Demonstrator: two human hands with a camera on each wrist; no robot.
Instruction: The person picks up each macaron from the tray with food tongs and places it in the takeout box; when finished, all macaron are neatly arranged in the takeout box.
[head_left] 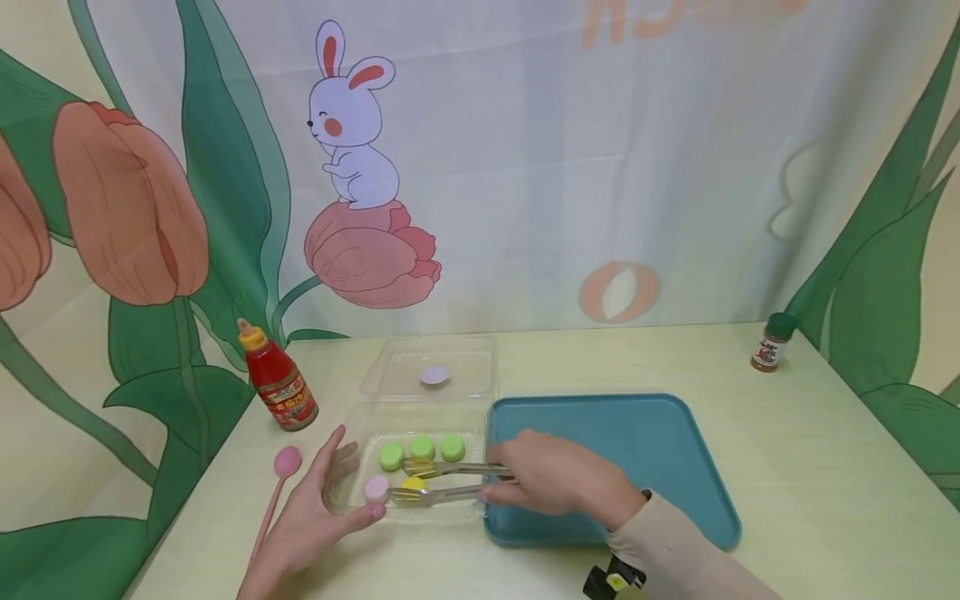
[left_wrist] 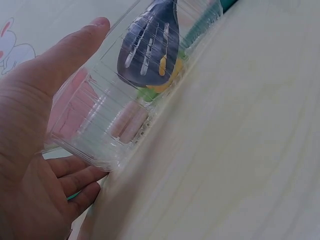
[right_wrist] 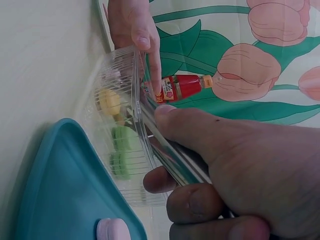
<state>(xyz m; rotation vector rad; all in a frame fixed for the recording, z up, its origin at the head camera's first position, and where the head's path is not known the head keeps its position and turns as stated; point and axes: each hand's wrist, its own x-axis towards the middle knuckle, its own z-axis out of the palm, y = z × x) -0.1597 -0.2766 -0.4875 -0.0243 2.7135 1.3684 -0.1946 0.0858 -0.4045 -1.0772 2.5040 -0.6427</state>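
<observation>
My right hand [head_left: 558,475] grips metal tongs [head_left: 453,492] with slotted ends that reach into a clear plastic box [head_left: 431,517]. The two tong ends stand on either side of a yellow macaron [head_left: 412,482]. Behind it, green macarons [head_left: 452,447] line the back of the box, and a pink macaron [head_left: 377,489] sits at the left front. With fingers extended along the box's left side, my left hand [head_left: 318,508] touches it, the thumb lying at the front rim. Another pink macaron [right_wrist: 112,230] rests on the blue tray [right_wrist: 60,180], hidden behind my right hand in the head view.
The box's clear lid [head_left: 386,371], bearing a pale oval sticker [head_left: 435,376], lies folded back. A red sauce bottle [head_left: 281,383] and a pink spoon-like stick [head_left: 287,461] are on the left. A small green-capped jar [head_left: 772,342] stands at the far right.
</observation>
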